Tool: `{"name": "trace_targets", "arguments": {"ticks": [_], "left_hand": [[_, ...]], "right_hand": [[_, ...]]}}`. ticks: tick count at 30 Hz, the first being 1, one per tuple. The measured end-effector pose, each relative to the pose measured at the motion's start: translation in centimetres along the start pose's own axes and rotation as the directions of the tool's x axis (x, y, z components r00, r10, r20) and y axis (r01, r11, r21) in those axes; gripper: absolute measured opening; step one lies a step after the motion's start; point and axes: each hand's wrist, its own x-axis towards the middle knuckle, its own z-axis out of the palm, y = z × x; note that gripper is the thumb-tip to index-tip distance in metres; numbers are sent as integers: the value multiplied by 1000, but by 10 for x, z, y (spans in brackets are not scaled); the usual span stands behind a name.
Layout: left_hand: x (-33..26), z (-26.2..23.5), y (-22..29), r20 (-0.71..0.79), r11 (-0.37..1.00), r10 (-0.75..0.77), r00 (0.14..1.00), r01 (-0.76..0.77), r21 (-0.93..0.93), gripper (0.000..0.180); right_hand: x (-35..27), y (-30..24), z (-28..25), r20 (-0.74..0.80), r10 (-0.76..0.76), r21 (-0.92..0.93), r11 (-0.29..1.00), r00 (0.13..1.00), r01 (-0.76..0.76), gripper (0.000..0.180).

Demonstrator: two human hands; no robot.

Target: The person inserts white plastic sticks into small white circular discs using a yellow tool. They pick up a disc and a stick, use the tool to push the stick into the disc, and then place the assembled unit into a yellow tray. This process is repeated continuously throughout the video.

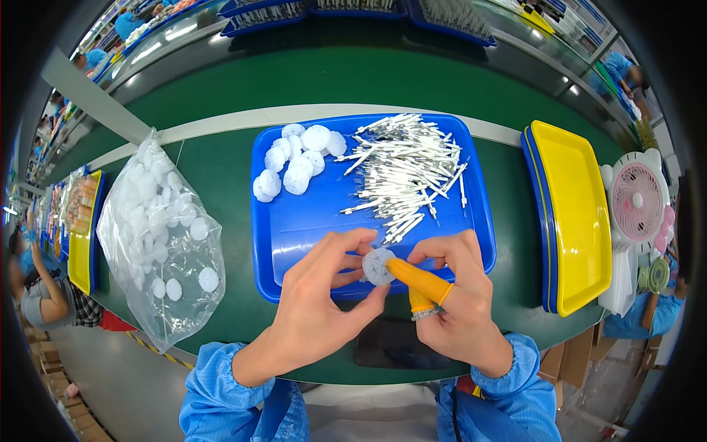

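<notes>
Head: green bench [234, 173], grey floor [151, 390]—left hand [313, 291] grips disc [376, 267]; right hand [465, 302], hold unclear.

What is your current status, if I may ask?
Left hand holding disc; right hand touching it with a yellow-covered finger. Disc over near part of tray. Sticks beyond; nothing visibly blocking the hands.

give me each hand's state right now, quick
Left hand: holding a pale round disc between thumb and fingers.
Right hand: partly curled, orange finger cover at the disc; grip can't be told.
</notes>
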Motion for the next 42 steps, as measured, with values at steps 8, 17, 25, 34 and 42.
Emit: {"name": "trace_targets", "arguments": {"ticks": [8,17,25,34,42], "left_hand": [[-1,-1,-2,-18,999,-11,1000,10,-43,63],[-1,-1,-2,-26,999,-16,1000,14,-46,60],[-2,0,-1,23,999,-12,1000,13,-30,62],[-2,1,-3,24,998,-10,1000,12,-66,62],[-3,3,0,37,999,23,999,-22,-31,61]], "right_hand": [[-4,4,-2,17,-65,19,998,998,65,52],[-7,3,-1,55,-52,93,995,997,47,55],[-3,2,-2,10,-83,11,996,996,83,53],[-5,9,2,-13,-27,-26,999,1000,27,48],[-1,6,-1,-18,-52,-11,999,998,51,47]]}}
